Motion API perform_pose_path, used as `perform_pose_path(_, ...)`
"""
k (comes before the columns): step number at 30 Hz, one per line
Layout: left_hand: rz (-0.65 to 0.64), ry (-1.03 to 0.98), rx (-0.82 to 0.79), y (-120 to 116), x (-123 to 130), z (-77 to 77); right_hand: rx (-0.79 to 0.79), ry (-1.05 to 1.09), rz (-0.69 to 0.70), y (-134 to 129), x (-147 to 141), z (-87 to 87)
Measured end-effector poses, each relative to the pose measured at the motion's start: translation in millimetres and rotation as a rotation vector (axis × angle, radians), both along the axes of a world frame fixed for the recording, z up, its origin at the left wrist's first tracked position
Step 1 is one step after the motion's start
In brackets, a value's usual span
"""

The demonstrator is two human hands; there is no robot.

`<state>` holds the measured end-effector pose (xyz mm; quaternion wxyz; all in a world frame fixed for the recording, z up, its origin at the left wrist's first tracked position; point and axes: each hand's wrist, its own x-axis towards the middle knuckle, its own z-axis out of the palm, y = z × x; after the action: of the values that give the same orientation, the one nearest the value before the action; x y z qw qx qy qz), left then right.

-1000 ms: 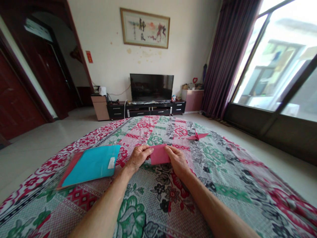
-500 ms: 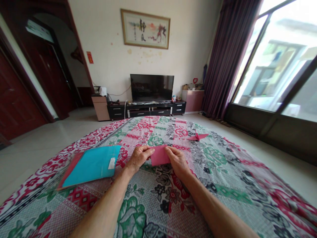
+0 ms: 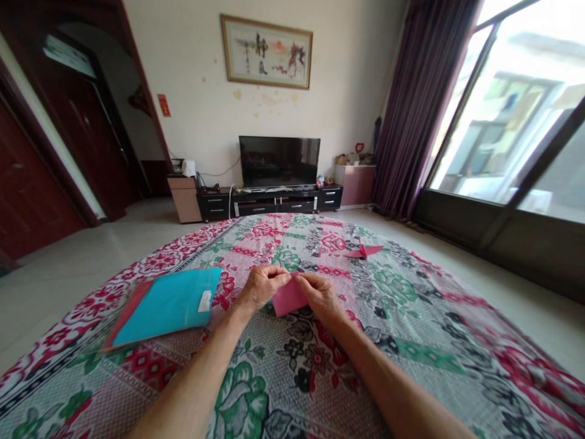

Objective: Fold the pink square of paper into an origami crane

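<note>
A small pink square of paper (image 3: 289, 297) is held between both hands above the patterned tablecloth (image 3: 292, 366). My left hand (image 3: 264, 286) pinches its upper edge near the middle, thumb on top. My right hand (image 3: 320, 296) pinches the same edge close by, so the two thumbs almost meet. The paper hangs tilted below the fingertips, and its right part is hidden behind my right hand. Farther back to the right lies a folded pink paper crane (image 3: 364, 251), apart from both hands.
On the left of the table lies a pack of coloured paper (image 3: 167, 308), blue on top with red beneath, bearing a white label. Beyond the table's far edge stand a low black cabinet (image 3: 258, 207) and a television (image 3: 280, 161).
Both hands have drawn closer together along the paper's upper edge. The paper has tilted, its lower left corner dropping slightly. The crane and the paper pack rest as before.
</note>
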<state>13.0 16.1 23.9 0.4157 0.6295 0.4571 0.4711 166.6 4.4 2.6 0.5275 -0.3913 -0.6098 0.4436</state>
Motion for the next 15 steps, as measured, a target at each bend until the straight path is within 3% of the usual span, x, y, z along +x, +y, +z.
perform_pose_path(7, 0.032, -0.067, -0.016, -1.6, -1.3, -0.6, -0.047, 0.036, -0.029, 0.0, -1.0, 1.7)
perform_pose_path(15, -0.016, -0.041, -0.029, -3.5, 2.1, 4.0, 0.022, -0.043, -0.024, 0.5, -0.2, -1.4)
